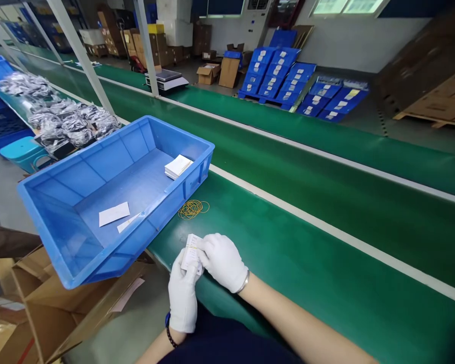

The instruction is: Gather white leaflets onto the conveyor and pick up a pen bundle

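Both my hands wear white gloves and meet at the near edge of the green table. My left hand (182, 296) is closed around a small stack of white cards (191, 251) from below. My right hand (223, 263) pinches the same stack from the right, where a thin yellow rubber band crosses it. A loose pile of yellow rubber bands (192, 208) lies on the table just beyond. To the left, a blue plastic bin (60, 192) holds another white card stack (177, 166) in its far corner and two loose white slips (114, 213).
An open cardboard box (41, 303) sits on the floor at the lower left. Silver bagged parts (66, 121) are heaped behind the bin. Grey frame posts (146, 48) rise from the table, with a scale (166, 78) beyond. Stacked blue crates (276, 73) stand across the green belt (326, 177).
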The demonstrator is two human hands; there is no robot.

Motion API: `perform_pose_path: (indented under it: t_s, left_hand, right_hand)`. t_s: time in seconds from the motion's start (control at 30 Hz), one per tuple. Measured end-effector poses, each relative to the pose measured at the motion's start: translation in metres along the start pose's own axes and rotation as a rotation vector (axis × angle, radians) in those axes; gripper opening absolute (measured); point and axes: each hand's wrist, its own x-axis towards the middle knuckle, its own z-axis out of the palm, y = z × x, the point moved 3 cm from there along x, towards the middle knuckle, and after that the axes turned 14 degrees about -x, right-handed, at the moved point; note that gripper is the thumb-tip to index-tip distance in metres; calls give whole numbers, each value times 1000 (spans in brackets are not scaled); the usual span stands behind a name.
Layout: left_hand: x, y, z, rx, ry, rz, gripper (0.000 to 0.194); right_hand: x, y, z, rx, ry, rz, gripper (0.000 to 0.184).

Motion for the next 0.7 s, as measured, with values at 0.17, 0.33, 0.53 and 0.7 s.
perform_pose_path:
  t_s: [0.17,0.33,0.53,0.7]
  left_hand:
    - [13,4,2,106,-2,37,49]
    - [21,15,-5,-36,-13,-48,50]
    - [20,31,-17,2,-13,-83,58]
    - [23,33,-16,-96,-6,-61,56]
  right_hand:
    - [25,11,9,-92,-7,-95,21]
    - [37,45,13,-113,47,70,19]
    - [69,80,3,52,-43,202,16]
    - [107,86,4,138,-160,139,20]
